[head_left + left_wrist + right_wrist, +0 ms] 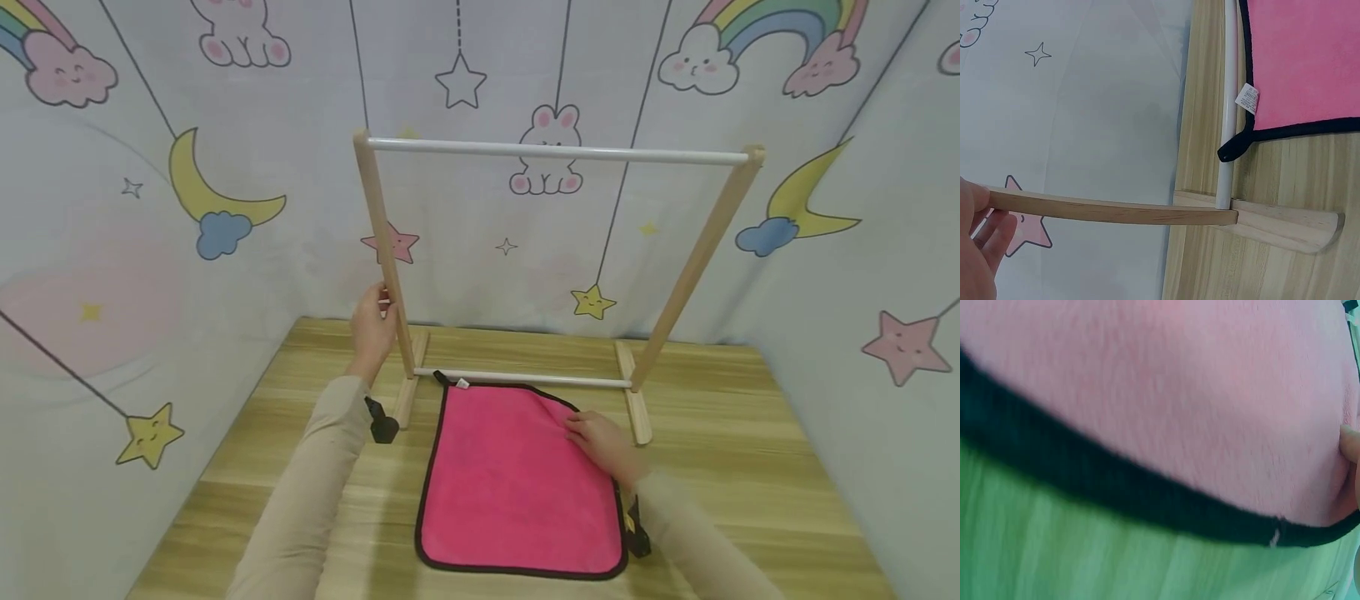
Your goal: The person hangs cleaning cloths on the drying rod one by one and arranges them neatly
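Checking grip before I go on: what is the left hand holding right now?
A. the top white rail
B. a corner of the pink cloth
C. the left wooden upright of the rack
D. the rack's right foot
C: the left hand grips the left wooden upright partway up, while the pink cloth lies flat on the table under the right hand.

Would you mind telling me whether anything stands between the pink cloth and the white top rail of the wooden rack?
Nothing visible does: the black-edged pink cloth lies flat under the right hand, and the space up to the white top rail is open.
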Demonstrator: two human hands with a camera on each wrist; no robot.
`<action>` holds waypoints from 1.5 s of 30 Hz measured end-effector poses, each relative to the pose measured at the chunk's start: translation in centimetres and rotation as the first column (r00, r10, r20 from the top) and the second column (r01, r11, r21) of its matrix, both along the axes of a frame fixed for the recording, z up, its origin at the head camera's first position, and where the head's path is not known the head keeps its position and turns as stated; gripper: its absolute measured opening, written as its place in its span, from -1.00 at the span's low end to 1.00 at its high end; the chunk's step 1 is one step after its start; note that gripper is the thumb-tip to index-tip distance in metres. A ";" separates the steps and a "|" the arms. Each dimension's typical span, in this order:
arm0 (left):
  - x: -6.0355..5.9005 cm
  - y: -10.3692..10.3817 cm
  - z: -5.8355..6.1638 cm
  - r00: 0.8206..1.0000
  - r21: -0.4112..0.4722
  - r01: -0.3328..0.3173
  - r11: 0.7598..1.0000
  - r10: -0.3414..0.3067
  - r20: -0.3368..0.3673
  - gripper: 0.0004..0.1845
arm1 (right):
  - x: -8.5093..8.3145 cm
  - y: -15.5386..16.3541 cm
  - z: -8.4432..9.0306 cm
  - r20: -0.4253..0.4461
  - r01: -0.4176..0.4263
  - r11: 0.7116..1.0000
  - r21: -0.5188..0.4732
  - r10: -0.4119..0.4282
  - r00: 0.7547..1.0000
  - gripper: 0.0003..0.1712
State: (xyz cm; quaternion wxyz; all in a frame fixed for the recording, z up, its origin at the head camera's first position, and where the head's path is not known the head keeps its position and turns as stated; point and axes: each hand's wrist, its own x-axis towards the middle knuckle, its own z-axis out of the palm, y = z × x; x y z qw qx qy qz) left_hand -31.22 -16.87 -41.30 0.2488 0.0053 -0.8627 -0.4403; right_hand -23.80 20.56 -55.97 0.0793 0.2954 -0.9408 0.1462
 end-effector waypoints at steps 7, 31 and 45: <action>0.0 0.0 0.1 1.000 -0.002 0.002 1.000 -0.002 -0.002 -0.66 | 0.0 -0.4 -0.7 -0.045 0.043 0.997 -0.071 -0.046 0.998 -0.82; 0.1 -0.1 0.1 1.000 -0.013 0.007 1.000 -0.007 -0.003 -0.65 | -0.2 -1.1 1.4 -0.406 -0.132 0.987 -0.096 0.082 0.910 -0.80; -0.1 0.0 -0.2 0.999 -0.041 -0.005 0.999 0.004 -0.035 -0.68 | 0.1 -2.3 6.7 -0.397 -0.198 0.980 0.000 0.182 0.900 -0.79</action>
